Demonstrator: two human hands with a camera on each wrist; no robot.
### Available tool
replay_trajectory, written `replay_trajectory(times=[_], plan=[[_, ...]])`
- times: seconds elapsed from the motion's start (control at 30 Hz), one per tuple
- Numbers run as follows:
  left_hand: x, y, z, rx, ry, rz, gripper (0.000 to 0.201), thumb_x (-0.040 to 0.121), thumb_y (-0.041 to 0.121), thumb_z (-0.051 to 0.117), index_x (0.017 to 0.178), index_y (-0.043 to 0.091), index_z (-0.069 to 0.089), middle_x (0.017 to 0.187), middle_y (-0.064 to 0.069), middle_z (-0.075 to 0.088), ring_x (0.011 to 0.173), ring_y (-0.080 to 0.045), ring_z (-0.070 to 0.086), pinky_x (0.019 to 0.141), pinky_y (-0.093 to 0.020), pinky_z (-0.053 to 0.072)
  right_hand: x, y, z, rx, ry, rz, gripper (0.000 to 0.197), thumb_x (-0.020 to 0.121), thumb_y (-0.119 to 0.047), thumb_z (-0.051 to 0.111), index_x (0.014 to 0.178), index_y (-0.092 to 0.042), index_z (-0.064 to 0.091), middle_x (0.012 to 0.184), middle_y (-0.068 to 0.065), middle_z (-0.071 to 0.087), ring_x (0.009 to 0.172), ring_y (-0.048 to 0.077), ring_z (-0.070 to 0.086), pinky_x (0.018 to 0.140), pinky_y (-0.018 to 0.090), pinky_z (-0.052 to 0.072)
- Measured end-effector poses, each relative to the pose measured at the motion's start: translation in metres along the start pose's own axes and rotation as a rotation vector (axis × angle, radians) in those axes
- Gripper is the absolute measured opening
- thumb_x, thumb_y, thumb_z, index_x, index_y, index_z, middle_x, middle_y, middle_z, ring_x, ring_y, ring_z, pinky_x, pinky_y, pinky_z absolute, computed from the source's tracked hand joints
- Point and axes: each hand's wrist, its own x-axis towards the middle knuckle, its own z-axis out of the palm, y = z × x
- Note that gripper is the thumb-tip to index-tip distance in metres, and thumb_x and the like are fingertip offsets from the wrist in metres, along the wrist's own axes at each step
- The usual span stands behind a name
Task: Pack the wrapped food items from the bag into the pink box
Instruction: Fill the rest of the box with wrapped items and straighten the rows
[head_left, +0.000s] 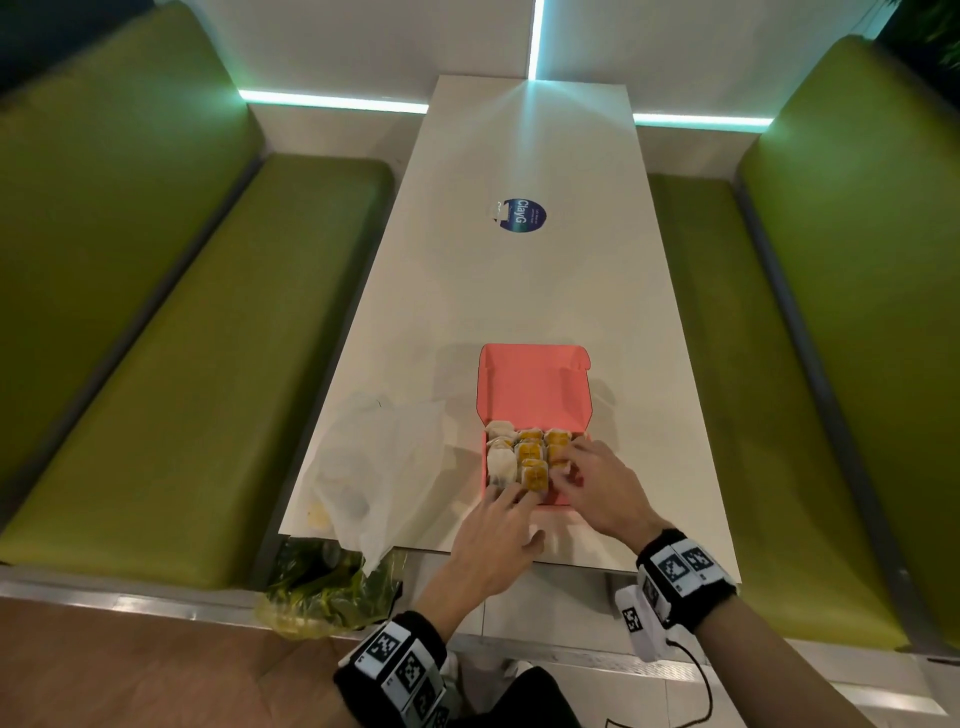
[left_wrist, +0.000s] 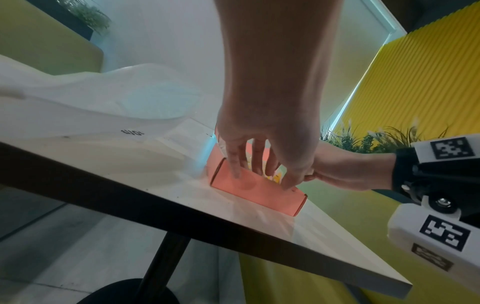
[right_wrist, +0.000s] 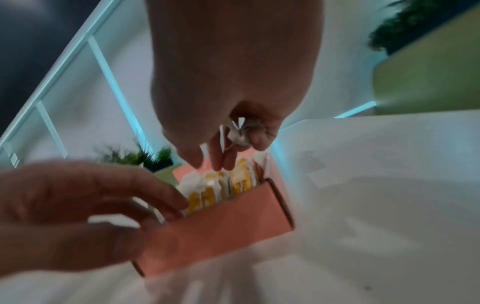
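Note:
The pink box (head_left: 535, 395) sits near the table's front edge, its lid standing open at the back. Several wrapped food items (head_left: 532, 462), orange and white, fill its left and middle columns. My left hand (head_left: 511, 499) reaches over the near wall (left_wrist: 259, 197) with straight fingers touching the front items. My right hand (head_left: 569, 470) hovers over the right column and pinches a white-wrapped item (right_wrist: 240, 135) between thumb and fingers, just above the packed rows (right_wrist: 241, 183). The white plastic bag (head_left: 374, 457) lies slack to the left of the box.
A green plastic bag of leafy greens (head_left: 322, 592) hangs below the table's front left corner. A blue round sticker (head_left: 524, 215) marks the far half of the white table (head_left: 519, 291). Green benches (head_left: 182, 338) flank both sides.

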Motion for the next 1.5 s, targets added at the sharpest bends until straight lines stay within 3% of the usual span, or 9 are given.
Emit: replay_trajectory(times=[0.1,0.23,0.33,0.5,0.63,0.83,1.0,1.23,1.5], plan=[[0.0,0.004,-0.011,-0.086,0.112,0.057,0.036,0.093,0.03,0.06,0.126,0.019,0.054,0.134,0.003,0.052,0.123,-0.022,0.046,0.1,-0.038,0.047,-0.01,-0.018,-0.017,0.601,0.154,0.057,0.027,0.098,-0.041,0.046,0.099,-0.022,0.065,0.095,-0.003,0.063,0.086,0.006,0.058,0.079,0.031,0.048],[0.007,0.025,-0.035,-0.274,0.336,0.08,0.027,0.096,0.035,0.057,0.12,0.023,0.059,0.119,0.006,0.057,0.104,-0.017,0.056,0.082,-0.034,0.052,-0.014,-0.043,-0.033,1.105,0.086,0.133,0.066,0.085,-0.065,0.037,0.133,-0.022,0.05,0.107,0.011,0.061,0.084,0.013,0.06,0.065,0.03,0.049],[0.017,0.036,-0.055,-0.398,0.353,0.047,0.03,0.097,0.044,0.052,0.124,0.031,0.055,0.116,0.012,0.05,0.105,-0.016,0.055,0.084,-0.036,0.051,-0.009,-0.053,-0.033,1.391,0.048,0.175,0.075,0.084,-0.074,0.027,0.141,-0.03,0.045,0.115,0.016,0.061,0.097,0.025,0.059,0.084,0.038,0.048],[0.024,0.029,-0.066,-0.39,0.292,0.102,0.027,0.09,0.025,0.061,0.116,0.022,0.061,0.121,0.005,0.053,0.103,-0.018,0.058,0.086,-0.042,0.051,-0.006,-0.072,-0.039,1.4,0.047,0.152,0.076,0.078,-0.077,0.034,0.142,-0.036,0.042,0.113,0.01,0.061,0.072,0.021,0.053,0.071,0.035,0.045],[0.022,0.026,-0.068,-0.505,0.399,0.068,0.014,0.095,0.017,0.059,0.106,0.018,0.067,0.105,0.007,0.059,0.088,-0.014,0.061,0.073,-0.032,0.054,-0.011,-0.074,-0.036,1.277,0.068,0.112,0.035,0.106,-0.041,0.03,0.133,-0.031,0.05,0.109,0.008,0.06,0.088,0.023,0.056,0.074,0.03,0.049],[0.015,0.023,-0.089,-0.758,0.498,-0.081,0.009,0.097,0.016,0.061,0.092,0.022,0.067,0.085,0.008,0.068,0.082,-0.01,0.063,0.063,-0.022,0.05,-0.026,-0.065,-0.034,0.999,0.058,0.085,0.017,0.101,-0.011,0.053,0.091,-0.015,0.067,0.084,0.002,0.066,0.078,0.02,0.063,0.066,0.038,0.052],[0.013,0.018,-0.094,-0.763,0.561,-0.091,0.012,0.097,0.017,0.062,0.097,0.027,0.068,0.089,0.01,0.07,0.083,-0.009,0.065,0.066,-0.021,0.051,-0.027,-0.059,-0.032,0.873,0.15,0.079,0.012,0.094,-0.013,0.064,0.083,-0.012,0.069,0.076,-0.002,0.064,0.07,0.012,0.059,0.069,0.042,0.048],[0.01,0.016,-0.097,-0.736,0.555,-0.07,0.023,0.098,0.016,0.06,0.105,0.037,0.06,0.094,0.01,0.069,0.084,-0.009,0.066,0.068,-0.019,0.053,-0.028,-0.075,-0.035,0.869,0.255,0.062,0.029,0.092,-0.024,0.069,0.118,-0.031,0.058,0.108,-0.009,0.062,0.092,0.01,0.06,0.075,0.026,0.054],[-0.002,0.019,-0.099,-0.824,0.437,0.001,0.016,0.099,0.012,0.059,0.099,0.027,0.053,0.087,0.01,0.064,0.078,-0.012,0.063,0.068,-0.024,0.051,-0.026,-0.088,-0.031,0.919,0.355,-0.028,0.01,0.095,-0.011,0.064,0.09,-0.015,0.072,0.079,-0.001,0.073,0.077,0.02,0.067,0.074,0.033,0.053]])
